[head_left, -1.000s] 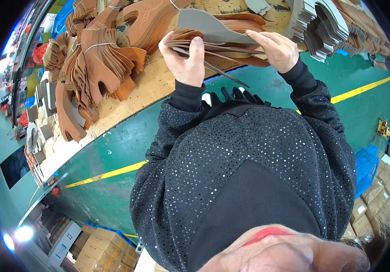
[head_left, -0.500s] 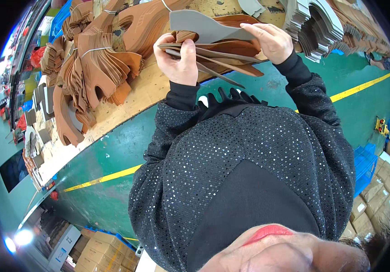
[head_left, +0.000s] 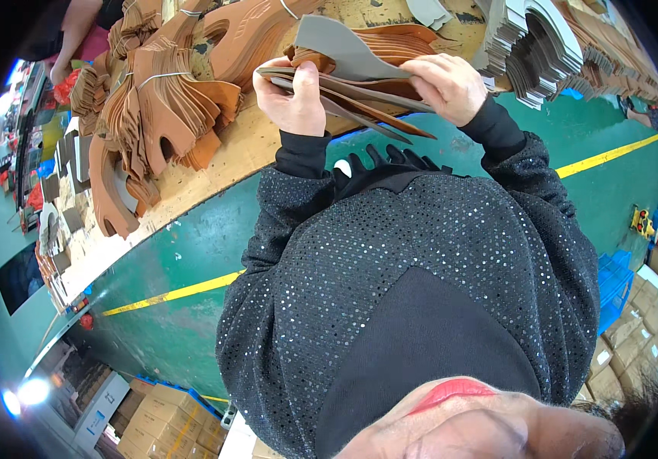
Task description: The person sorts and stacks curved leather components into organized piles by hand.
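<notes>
Several curved cut pieces of leather-like sheet, brown and grey, fan out between my hands. My left hand [head_left: 295, 99] is closed on the left end of these cut pieces [head_left: 359, 89], thumb on top. A broad grey piece [head_left: 337, 47] stands up at the back of them, bowed downward toward the right. The fingers of my right hand [head_left: 451, 86] pinch its right end; its palm hides the tips of some pieces. Behind my hands, a brown stack [head_left: 398, 38] lies on the table.
Tied bundles of brown cut pieces [head_left: 164, 99] cover the wooden table [head_left: 214, 172] on the left. A grey stack [head_left: 535, 46] stands at the right. Another person's arm [head_left: 76, 30] reaches in at upper left. A blue crate [head_left: 614, 287] sits on the right.
My right hand has shifted slightly left and down, and the grey piece bends more. My left hand has moved a little left. Another person's arm has appeared at upper left.
</notes>
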`<state>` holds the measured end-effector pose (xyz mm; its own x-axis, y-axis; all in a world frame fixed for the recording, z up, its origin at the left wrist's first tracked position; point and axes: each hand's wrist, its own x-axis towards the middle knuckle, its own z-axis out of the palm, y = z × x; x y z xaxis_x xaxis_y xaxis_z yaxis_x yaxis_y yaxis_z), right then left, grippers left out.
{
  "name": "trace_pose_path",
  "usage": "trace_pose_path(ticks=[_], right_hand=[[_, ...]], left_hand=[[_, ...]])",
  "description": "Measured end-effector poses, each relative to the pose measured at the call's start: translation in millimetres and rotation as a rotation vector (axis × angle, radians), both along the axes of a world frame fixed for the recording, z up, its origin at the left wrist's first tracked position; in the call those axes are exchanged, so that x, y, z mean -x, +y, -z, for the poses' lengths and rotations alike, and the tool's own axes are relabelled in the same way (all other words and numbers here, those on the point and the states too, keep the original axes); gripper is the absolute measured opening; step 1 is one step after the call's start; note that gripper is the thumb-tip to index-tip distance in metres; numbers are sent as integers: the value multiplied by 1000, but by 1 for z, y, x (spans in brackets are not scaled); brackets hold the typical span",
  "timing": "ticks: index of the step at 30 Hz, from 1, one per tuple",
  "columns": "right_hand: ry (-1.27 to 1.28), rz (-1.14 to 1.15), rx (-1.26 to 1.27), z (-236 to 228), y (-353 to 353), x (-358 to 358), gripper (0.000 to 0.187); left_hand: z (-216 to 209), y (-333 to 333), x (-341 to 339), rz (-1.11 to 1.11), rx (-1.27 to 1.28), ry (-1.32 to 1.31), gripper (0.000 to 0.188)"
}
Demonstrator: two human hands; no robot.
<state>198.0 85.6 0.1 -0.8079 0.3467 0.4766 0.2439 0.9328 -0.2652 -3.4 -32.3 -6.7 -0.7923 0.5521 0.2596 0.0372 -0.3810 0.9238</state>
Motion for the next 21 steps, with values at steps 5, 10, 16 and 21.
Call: trace_pose_path(ticks=[5, 10, 16, 21], right_hand=[[-175, 2, 112, -23, -27, 14, 95], [-54, 153, 124, -5, -49, 31, 89], [-27, -122, 45, -10, -12, 45, 46], [-85, -336, 81, -5, 16, 58, 53]], left_hand=[[5, 3, -1, -29, -21, 36, 18], [6, 6, 2, -36, -53, 21, 17], [16, 4, 10, -109, -71, 111, 22], [12, 2, 11, -32, -43, 45, 35]])
